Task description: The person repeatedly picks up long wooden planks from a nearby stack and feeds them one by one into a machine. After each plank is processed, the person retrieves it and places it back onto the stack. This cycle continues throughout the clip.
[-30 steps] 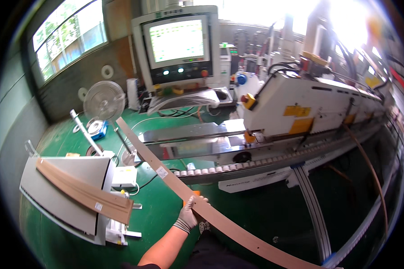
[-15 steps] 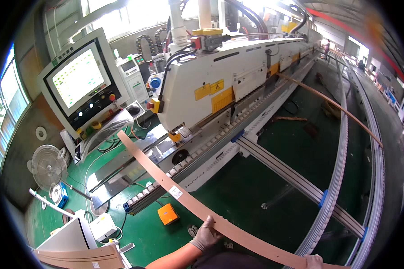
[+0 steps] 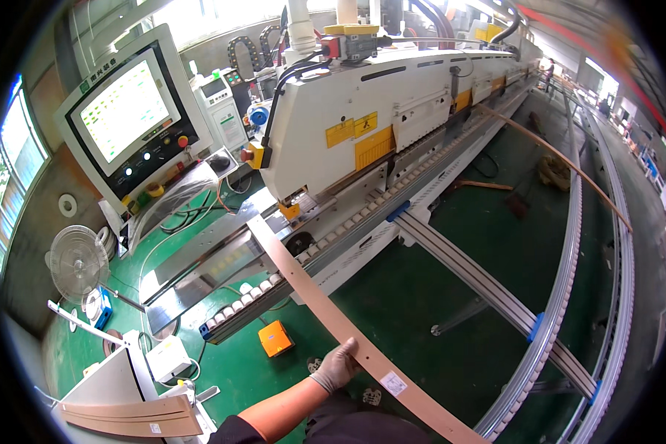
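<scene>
My left hand [image 3: 339, 365], in a pale glove, grips the near edge of a long, narrow pinkish-tan board [image 3: 322, 307], thumb on top and the other fingers mostly hidden. The board slants from the lower right up to the infeed end of a long white machine [image 3: 325, 133]. Its far end lies over the roller rail [image 3: 244, 298], close to a yellow part at the machine's lower corner. A white label [image 3: 393, 382] sits on the board just right of my left hand. My right hand is out of sight.
A control panel with a lit screen [image 3: 126, 111] stands at the left. An orange box [image 3: 276, 338] lies on the green floor near my feet. Curved boards [image 3: 129, 416] lean at the lower left. Aluminium rails [image 3: 488, 277] cross on the right, with another strip [image 3: 562, 164] farther off.
The board's far end has shifted right, closer to the machine's corner. A label now shows right of my left hand instead of left of it. My right hand has left the view.
</scene>
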Action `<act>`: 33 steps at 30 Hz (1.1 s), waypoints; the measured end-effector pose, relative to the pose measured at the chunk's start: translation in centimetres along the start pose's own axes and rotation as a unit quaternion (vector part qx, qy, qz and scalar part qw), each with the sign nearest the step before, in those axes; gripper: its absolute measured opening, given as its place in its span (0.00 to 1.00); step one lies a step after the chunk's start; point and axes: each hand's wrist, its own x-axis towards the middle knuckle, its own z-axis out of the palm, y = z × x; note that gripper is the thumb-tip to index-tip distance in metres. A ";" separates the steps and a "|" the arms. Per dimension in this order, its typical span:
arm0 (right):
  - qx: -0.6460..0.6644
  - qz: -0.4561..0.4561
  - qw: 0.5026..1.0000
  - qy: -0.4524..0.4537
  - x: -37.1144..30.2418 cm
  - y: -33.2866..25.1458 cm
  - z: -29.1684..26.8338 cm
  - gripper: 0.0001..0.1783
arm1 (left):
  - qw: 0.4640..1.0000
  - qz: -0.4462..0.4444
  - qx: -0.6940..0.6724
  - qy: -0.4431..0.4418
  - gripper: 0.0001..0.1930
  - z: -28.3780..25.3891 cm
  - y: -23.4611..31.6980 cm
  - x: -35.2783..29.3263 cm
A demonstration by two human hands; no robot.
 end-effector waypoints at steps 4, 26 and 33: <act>-0.216 -0.110 0.963 0.120 -0.4 -0.1 1.5 0.31 | 0.999 -0.014 0.044 0.029 0.26 0.1 0.6 0.0; 0.411 -0.379 0.793 -0.241 31.5 -72.1 -53.1 0.31 | 0.677 0.224 0.568 0.410 0.22 -9.5 33.5 7.2; 0.374 -0.362 0.821 -0.235 31.2 -74.4 -51.7 0.33 | 0.817 0.285 0.372 0.335 0.22 -14.4 34.5 12.5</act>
